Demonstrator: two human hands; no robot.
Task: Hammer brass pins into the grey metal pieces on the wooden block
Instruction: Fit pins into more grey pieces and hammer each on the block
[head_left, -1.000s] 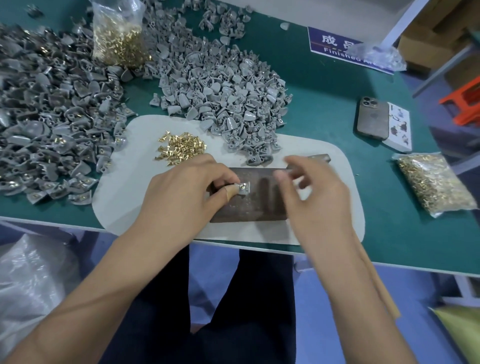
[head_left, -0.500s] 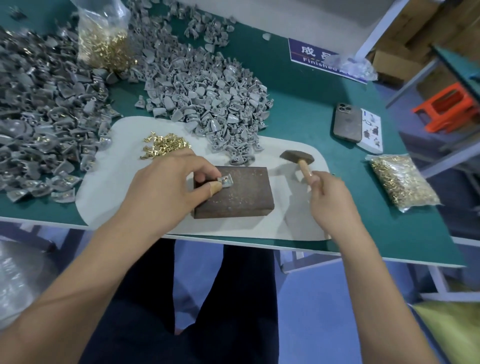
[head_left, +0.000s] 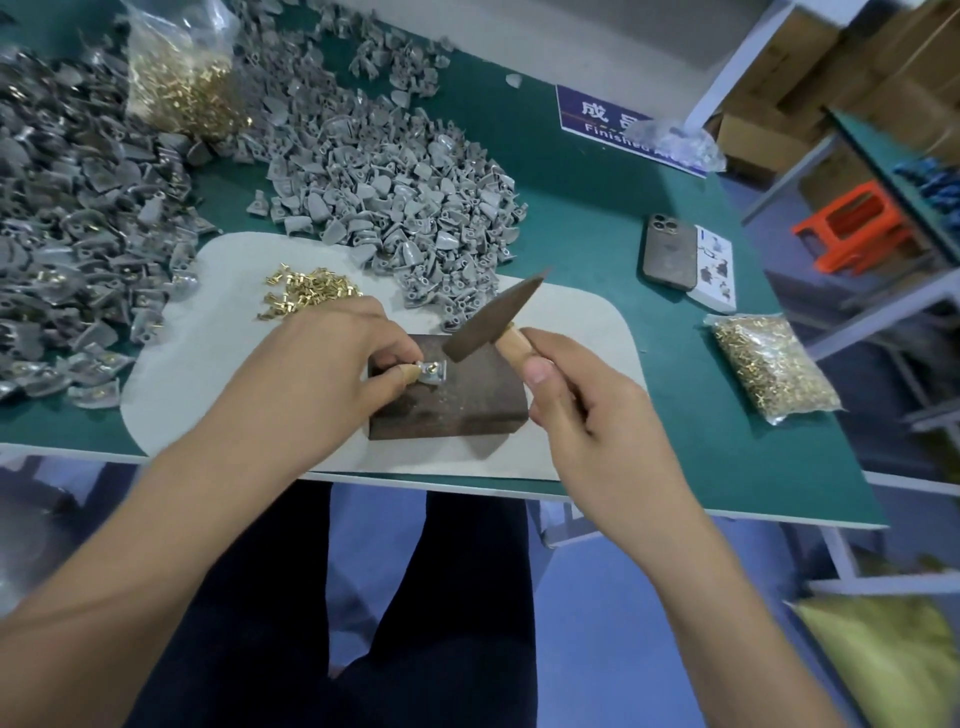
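A dark wooden block (head_left: 457, 410) lies on a pale mat (head_left: 218, 364) at the table's near edge. On its top left corner sits a small grey metal piece (head_left: 435, 372) with a brass pin in it. My left hand (head_left: 322, 374) pinches this piece between thumb and fingers. My right hand (head_left: 582, 395) grips the wooden handle of a hammer (head_left: 493, 317), whose dark head hangs tilted just above and right of the piece. Loose brass pins (head_left: 306, 293) lie in a small heap on the mat behind my left hand.
Big piles of grey metal pieces (head_left: 395, 202) cover the green table at the left and back. Bags of brass pins stand at the back left (head_left: 182, 78) and right (head_left: 769, 364). A phone (head_left: 669, 250) and a card lie at the right. My legs show below the table edge.
My right hand took hold of the hammer lying right of the block, lifted it and swung its head over the grey piece. My left hand stayed on the piece.
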